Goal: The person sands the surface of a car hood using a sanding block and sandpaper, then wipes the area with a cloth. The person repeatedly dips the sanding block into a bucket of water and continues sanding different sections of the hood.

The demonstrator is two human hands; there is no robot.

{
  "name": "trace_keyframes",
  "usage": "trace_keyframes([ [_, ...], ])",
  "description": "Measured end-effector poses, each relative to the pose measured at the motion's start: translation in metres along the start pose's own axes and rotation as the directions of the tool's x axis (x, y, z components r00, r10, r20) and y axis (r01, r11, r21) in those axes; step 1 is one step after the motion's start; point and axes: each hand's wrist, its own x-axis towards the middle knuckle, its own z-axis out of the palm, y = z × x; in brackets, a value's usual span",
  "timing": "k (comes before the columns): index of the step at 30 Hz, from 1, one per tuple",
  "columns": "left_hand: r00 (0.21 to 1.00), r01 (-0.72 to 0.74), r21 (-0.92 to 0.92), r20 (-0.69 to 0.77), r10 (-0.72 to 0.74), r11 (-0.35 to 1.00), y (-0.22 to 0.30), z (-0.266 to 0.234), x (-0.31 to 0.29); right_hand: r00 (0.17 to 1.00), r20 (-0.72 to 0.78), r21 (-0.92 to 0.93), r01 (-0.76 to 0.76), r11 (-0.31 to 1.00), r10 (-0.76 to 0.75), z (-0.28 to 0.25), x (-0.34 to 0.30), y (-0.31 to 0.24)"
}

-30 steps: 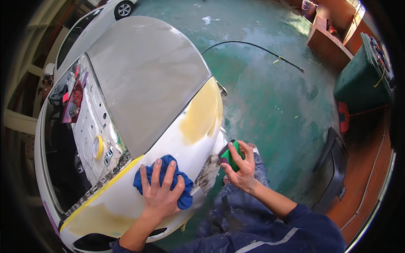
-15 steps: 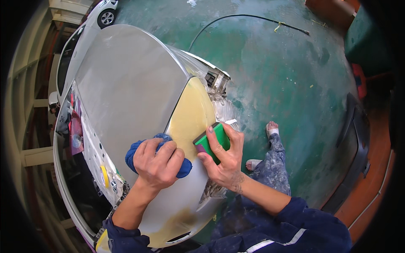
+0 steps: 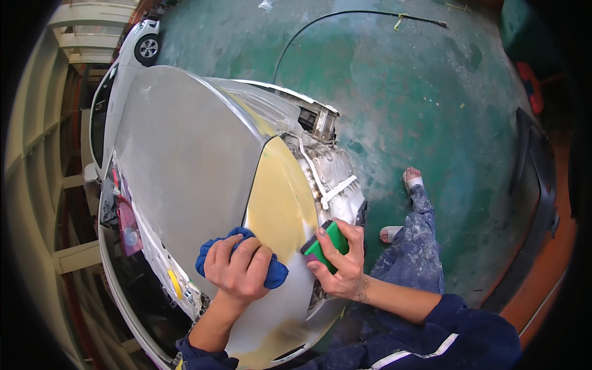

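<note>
We curl our left hand (image 3: 237,270) over the cloth (image 3: 278,275) above the panel (image 3: 274,313), fingers close together, seemingly to keep it bunched; our right hand (image 3: 345,277) pinches the block (image 3: 336,237) beside the yellow patch (image 3: 282,191), leaving its dark edge uncovered.

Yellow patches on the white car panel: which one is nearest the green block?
The upper patch, bordering the grey panel: the green block in the right hand is close to its lower end. The other patch lies near the picture's bottom.
</note>
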Motion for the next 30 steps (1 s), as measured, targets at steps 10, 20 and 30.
trace_keyframes([
  [10,0.999,0.016,-0.001,0.033,-0.016,1.0,0.0,-0.003,-0.002,0.994,0.06,0.088,-0.1,0.991,0.095,-0.01,0.041,0.008],
  [20,0.989,0.03,-0.011,0.143,-0.028,0.999,-0.003,-0.012,-0.009,0.976,0.178,0.183,-0.157,0.971,0.124,-0.018,0.092,0.01],
  [30,0.983,0.039,0.004,0.177,-0.039,0.999,-0.005,-0.014,-0.012,0.94,0.307,0.211,-0.219,0.952,0.148,-0.017,0.138,0.02],
])
